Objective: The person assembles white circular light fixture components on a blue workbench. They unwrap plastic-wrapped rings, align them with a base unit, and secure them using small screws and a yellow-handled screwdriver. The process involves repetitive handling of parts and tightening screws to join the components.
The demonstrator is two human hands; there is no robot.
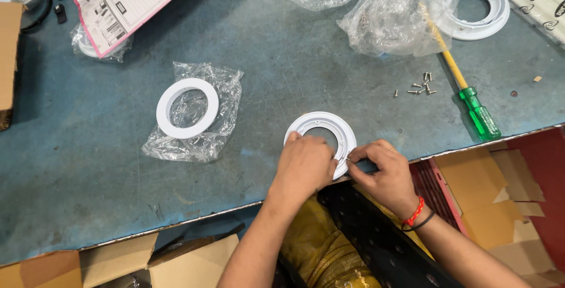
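Blue bench (pixel 88 164): white ring fixture (pixel 321 124) flat, opening up, both hands (pixel 306 164) on it.

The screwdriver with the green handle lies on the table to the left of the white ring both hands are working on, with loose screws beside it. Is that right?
Not quite. The head view shows the screwdriver lying to the right of the white ring, not the left. The rest holds: left hand and right hand are both on that ring, and the loose screws lie beside the screwdriver.

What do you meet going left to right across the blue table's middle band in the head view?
White ring on a clear plastic bag → white round frame under the left hand → right hand at its rim → loose screws → green-handled screwdriver.
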